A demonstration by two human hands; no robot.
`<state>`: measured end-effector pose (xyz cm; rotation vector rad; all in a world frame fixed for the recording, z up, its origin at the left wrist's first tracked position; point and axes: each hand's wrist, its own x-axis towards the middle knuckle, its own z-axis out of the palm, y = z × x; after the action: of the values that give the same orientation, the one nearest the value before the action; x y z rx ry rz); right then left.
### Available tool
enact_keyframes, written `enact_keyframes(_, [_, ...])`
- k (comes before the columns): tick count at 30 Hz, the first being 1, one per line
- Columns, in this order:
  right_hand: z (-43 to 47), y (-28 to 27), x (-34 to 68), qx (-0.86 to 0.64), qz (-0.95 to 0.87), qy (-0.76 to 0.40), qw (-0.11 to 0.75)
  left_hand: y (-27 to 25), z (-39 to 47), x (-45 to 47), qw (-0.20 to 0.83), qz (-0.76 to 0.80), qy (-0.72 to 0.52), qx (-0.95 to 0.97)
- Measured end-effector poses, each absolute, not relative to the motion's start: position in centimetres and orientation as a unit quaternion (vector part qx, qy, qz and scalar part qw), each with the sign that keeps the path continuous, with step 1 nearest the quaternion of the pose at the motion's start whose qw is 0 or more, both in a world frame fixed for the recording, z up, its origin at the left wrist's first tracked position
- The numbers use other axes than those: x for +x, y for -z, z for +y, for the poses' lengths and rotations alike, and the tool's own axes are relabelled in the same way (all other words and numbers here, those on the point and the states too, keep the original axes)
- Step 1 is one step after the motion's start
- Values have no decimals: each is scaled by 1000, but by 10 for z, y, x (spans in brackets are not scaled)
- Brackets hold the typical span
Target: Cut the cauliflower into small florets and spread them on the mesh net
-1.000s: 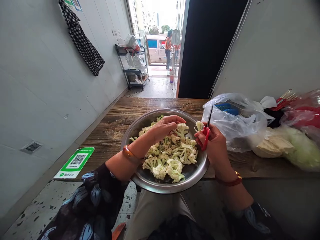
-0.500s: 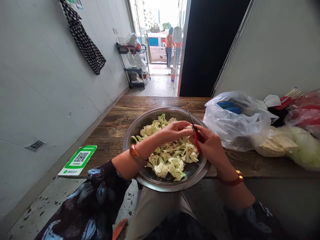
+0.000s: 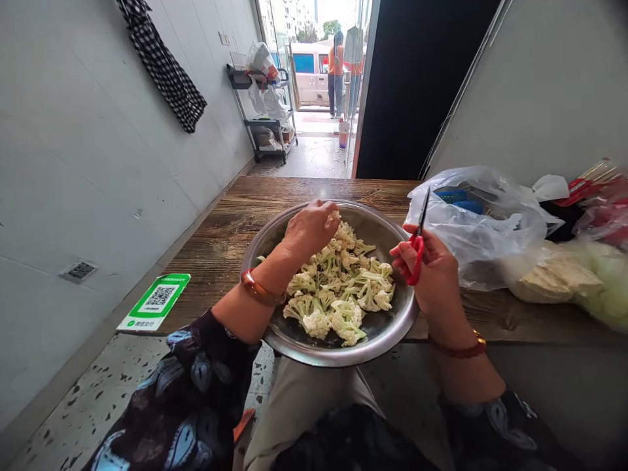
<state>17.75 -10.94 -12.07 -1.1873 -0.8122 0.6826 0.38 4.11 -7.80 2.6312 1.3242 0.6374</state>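
A wide metal bowl (image 3: 407, 327) at the table's front edge holds many pale cauliflower florets (image 3: 346, 320) with green stems. My left hand (image 3: 311, 229) is over the bowl's far left part, its fingers closed on a small cauliflower floret (image 3: 333, 217), mostly hidden by the hand. At the bowl's right rim, my right hand (image 3: 432, 265) grips a pair of scissors (image 3: 418, 252) by the red handles. Their dark blades point up and look closed together.
Right of the bowl lie a clear plastic bag (image 3: 485, 242) with blue items inside and a bagged pale block (image 3: 554, 275). A green QR-code card (image 3: 154, 302) rests at the table's left corner. Beyond the wooden table (image 3: 220, 229) stands a shelf cart (image 3: 262, 121) near the doorway.
My left hand has moved left and away from the scissors, over the bowl's far side. My right hand has shifted right with the scissors, blades now more upright. The view has tilted down slightly.
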Motion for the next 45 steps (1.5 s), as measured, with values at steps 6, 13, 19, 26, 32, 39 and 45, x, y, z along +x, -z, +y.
enact_keyframes(6, [-110, 122, 178, -528, -363, -314, 701, 95, 41, 11, 36, 331, -186, 924])
enact_keyframes(13, [-111, 117, 176, -536, -361, -311, 697, 114, 18, 34, 92, 143, -135, 976])
enact_keyframes(19, [-112, 118, 177, -532, -368, -315, 694, 126, 13, 47, 111, 140, -102, 979])
enact_keyframes(26, [-112, 120, 178, -535, -382, -302, 690, 123, 19, 49, 163, 207, -183, 947])
enact_keyframes(32, [-112, 121, 179, -525, -368, -307, 703, 108, 23, 43, 306, 296, -236, 874])
enact_keyframes(39, [-112, 122, 178, -530, -364, -301, 704, 99, 26, 35, 389, 321, -291, 813])
enact_keyframes(45, [-112, 121, 177, -512, -351, -323, 714, 101, 37, 28, 406, 337, -337, 779])
